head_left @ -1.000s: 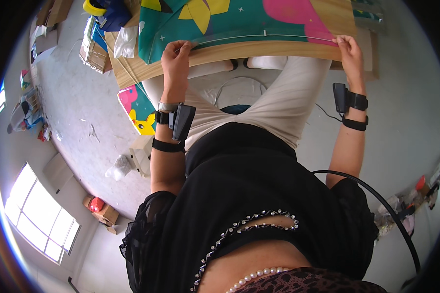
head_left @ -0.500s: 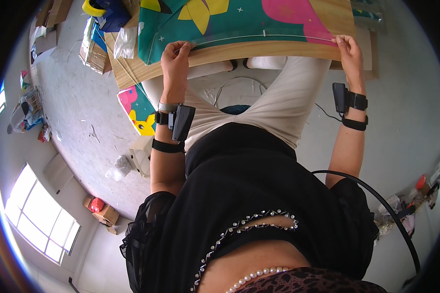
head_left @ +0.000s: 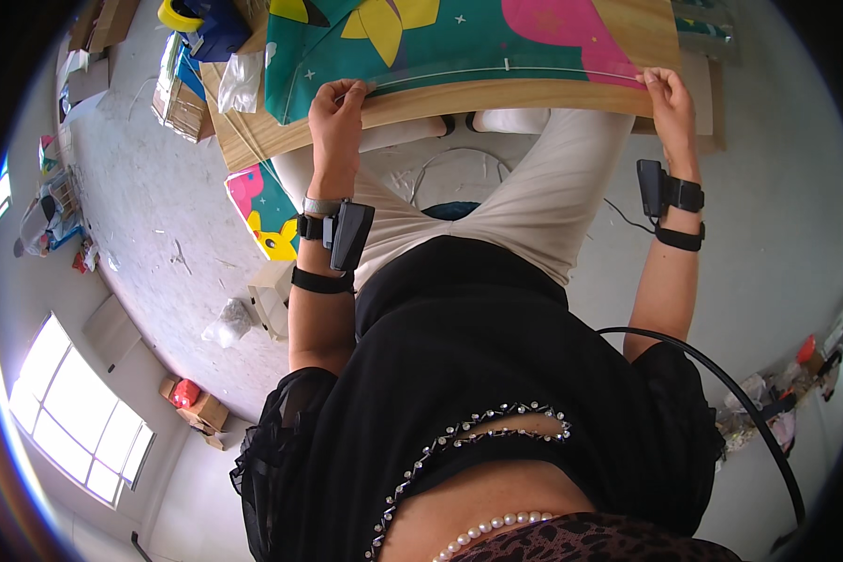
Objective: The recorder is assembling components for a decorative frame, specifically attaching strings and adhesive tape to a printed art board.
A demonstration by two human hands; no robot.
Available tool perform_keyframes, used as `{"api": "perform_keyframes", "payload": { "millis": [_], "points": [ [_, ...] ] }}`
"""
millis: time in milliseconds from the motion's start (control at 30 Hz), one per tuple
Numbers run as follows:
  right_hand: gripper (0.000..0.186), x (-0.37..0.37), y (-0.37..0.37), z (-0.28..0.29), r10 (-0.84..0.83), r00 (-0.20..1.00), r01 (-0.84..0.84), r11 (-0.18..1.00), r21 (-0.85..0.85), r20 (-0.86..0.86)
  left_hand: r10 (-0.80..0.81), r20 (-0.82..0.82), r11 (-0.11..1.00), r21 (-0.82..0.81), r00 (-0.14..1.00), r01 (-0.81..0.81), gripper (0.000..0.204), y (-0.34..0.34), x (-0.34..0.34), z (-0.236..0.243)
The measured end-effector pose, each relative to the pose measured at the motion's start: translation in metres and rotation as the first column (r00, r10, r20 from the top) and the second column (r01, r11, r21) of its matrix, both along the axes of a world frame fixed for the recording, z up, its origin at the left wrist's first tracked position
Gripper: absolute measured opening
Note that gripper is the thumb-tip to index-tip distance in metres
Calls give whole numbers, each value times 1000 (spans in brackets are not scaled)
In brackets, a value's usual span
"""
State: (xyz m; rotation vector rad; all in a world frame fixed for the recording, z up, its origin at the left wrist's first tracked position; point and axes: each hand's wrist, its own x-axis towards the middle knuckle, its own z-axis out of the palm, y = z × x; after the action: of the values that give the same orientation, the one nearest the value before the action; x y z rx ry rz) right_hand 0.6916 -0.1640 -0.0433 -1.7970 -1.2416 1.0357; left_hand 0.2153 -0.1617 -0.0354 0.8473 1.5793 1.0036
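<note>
A dark green printed sheet (head_left: 459,42) with yellow and pink shapes lies on the wooden table. Along its near edge runs a thin white cord (head_left: 440,73), stretched between my two hands, with a small white upright piece (head_left: 507,65) near its middle. My left hand (head_left: 335,117) pinches thumb and finger together at the cord's left end, over the sheet's edge. At the right end, beside a pink patch, my right hand (head_left: 672,105) is closed in a similar pinch. Exactly what lies between the fingertips is too small to make out.
The wooden tabletop (head_left: 496,98) has its near edge above my knees. On its left lie a clear plastic bag (head_left: 241,82) and a dark blue container (head_left: 217,36) with a yellow ring (head_left: 180,15). Another printed piece (head_left: 264,211) hangs below the table's left side. A black cable (head_left: 721,375) passes my right arm.
</note>
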Motion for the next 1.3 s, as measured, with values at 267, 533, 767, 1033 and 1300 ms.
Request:
{"api": "perform_keyframes", "payload": {
  "millis": [267,533,767,1033,1300],
  "points": [
    [21,1,-1,-1,5,1000,-5,1000,7,-3,-11,10,1000,-1,1000,11,18,-1,1,4],
    [22,-6,0,4,10,999,-10,1000,17,31,-2,1,1000,18,1000,2,17,-3,-2,9],
    [21,3,-1,3,-54,994,52,998,23,93,45,-88,999,0,995,-45,23,0,11,24],
    [23,-1,-1,6,-41,947,29,999,43,319,21,-305,1000,28,952,-13,18,-2,13,12],
    [25,3,-1,1,12,926,-22,1000,21,377,14,-459,996,86,888,29,19,-4,12,0]
  ]
}}
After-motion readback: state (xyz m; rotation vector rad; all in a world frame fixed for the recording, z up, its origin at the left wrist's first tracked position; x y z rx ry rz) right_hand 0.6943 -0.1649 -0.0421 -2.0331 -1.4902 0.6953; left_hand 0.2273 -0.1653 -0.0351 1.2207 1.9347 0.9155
